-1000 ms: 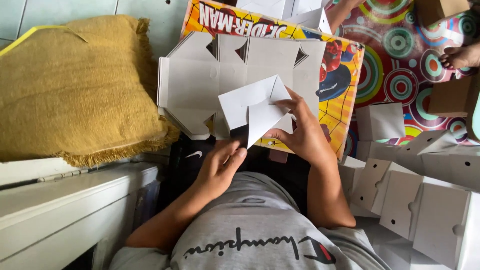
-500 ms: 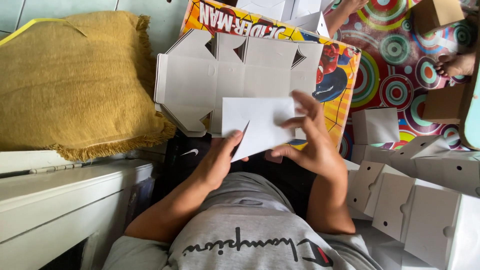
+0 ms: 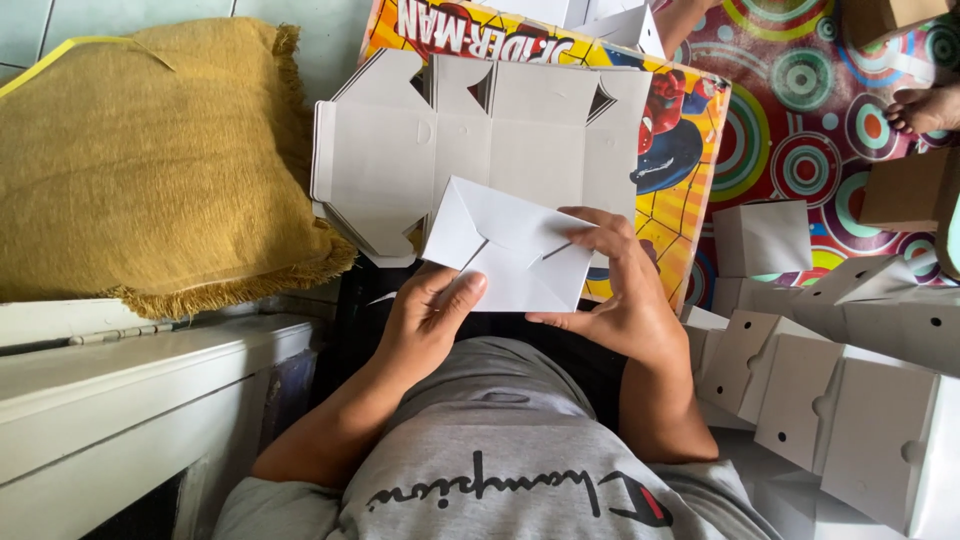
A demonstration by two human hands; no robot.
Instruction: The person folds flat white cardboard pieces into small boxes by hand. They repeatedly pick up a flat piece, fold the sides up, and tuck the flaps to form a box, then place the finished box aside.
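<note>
A small white cardboard box (image 3: 510, 245), partly folded with its bottom flaps tucked together, is held in front of my chest by both hands. My left hand (image 3: 430, 315) grips its lower left edge with the thumb on the face. My right hand (image 3: 610, 290) wraps the right side, fingers pressing a flap. Behind it a flat, unfolded white box blank (image 3: 470, 140) lies on a colourful cartoon-printed board (image 3: 690, 130).
A mustard-yellow fringed cushion (image 3: 150, 170) lies at the left. A white wooden ledge (image 3: 120, 390) runs below it. Several folded white boxes (image 3: 850, 390) are stacked at the right. Brown cardboard boxes (image 3: 905, 190) and another person's foot (image 3: 925, 108) rest on the circle-patterned mat.
The small box has been turned and its flaps folded shut. Both hands shifted their grip around it, and it now sits lower and flatter in front of me.
</note>
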